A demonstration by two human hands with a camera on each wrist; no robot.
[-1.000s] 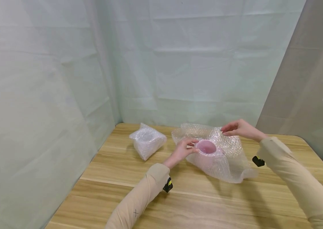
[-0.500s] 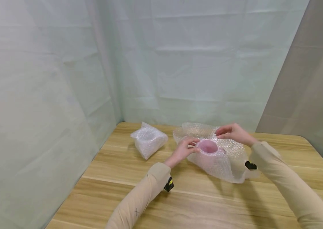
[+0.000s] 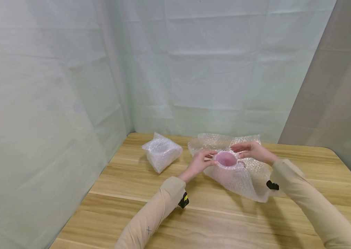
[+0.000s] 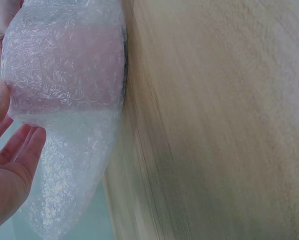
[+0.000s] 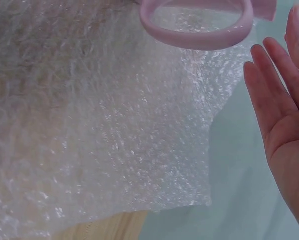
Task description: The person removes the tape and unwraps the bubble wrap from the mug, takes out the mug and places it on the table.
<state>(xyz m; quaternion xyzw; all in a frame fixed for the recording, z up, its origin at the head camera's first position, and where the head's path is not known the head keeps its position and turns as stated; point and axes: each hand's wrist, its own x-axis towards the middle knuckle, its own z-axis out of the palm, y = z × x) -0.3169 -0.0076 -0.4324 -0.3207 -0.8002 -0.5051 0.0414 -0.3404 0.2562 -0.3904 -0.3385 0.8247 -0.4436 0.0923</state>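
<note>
A pink mug (image 3: 226,159) stands upright, its left and near sides wrapped in clear bubble wrap (image 3: 240,185). My left hand (image 3: 197,164) holds the wrapped mug by its left side, thumb and fingers at the rim. In the left wrist view the wrap (image 4: 67,70) lies closely over the pink wall. Just right of the rim hovers my right hand (image 3: 253,152), fingers extended. The right wrist view shows the mug's bare handle (image 5: 199,40) above the loose wrap, with the right hand (image 5: 284,115) beside it and nothing in its fingers.
A second bundle of bubble wrap (image 3: 162,152) sits on the wooden table (image 3: 125,186), left of the mug. The wrap sheet spreads behind and right of the mug. Pale curtains (image 3: 209,69) hang behind the table's back edge.
My right hand has come left and down from the loose wrap behind the mug to beside its rim. The left hand keeps its hold, and the wrap's near corner has shifted slightly.
</note>
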